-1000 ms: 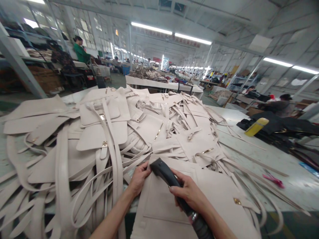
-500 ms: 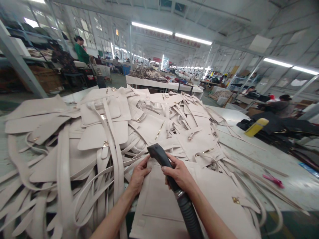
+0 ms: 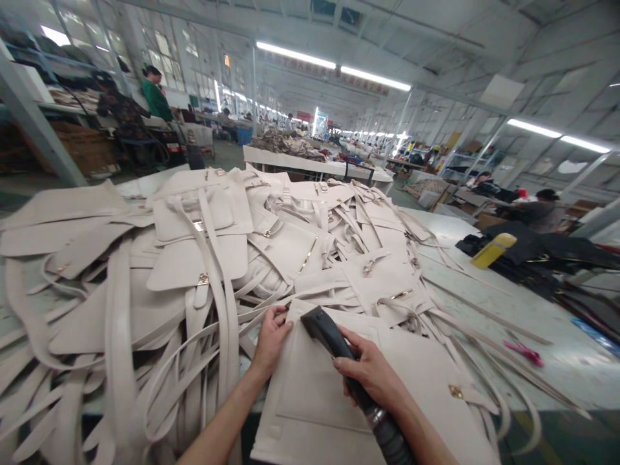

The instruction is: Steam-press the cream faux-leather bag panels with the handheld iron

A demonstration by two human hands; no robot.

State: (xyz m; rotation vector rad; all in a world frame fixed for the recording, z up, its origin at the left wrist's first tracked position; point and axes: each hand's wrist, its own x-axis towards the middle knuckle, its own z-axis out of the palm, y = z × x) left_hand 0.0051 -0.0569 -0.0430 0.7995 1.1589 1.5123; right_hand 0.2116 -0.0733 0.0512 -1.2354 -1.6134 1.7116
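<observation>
A flat cream leather bag [image 3: 310, 400] lies at the table's near edge, a gold clasp on its right side. My left hand [image 3: 270, 339] grips the bag's top left corner, fingers curled over the edge. My right hand [image 3: 371, 374] is wrapped round a black nozzle [image 3: 325, 332] on a ribbed hose [image 3: 390, 439]; the nozzle's tip rests on the bag's upper part, just right of my left hand.
A big heap of cream bags and straps [image 3: 203, 258] covers the table's left and middle. On the right lie dark material [image 3: 542, 248], a yellow object [image 3: 491, 250] and pink scissors [image 3: 524, 352]. People work at tables and shelves behind.
The nozzle was lifted and pushed toward the heap half a second ago; now it has come back down onto the bag. My left hand stayed on the corner.
</observation>
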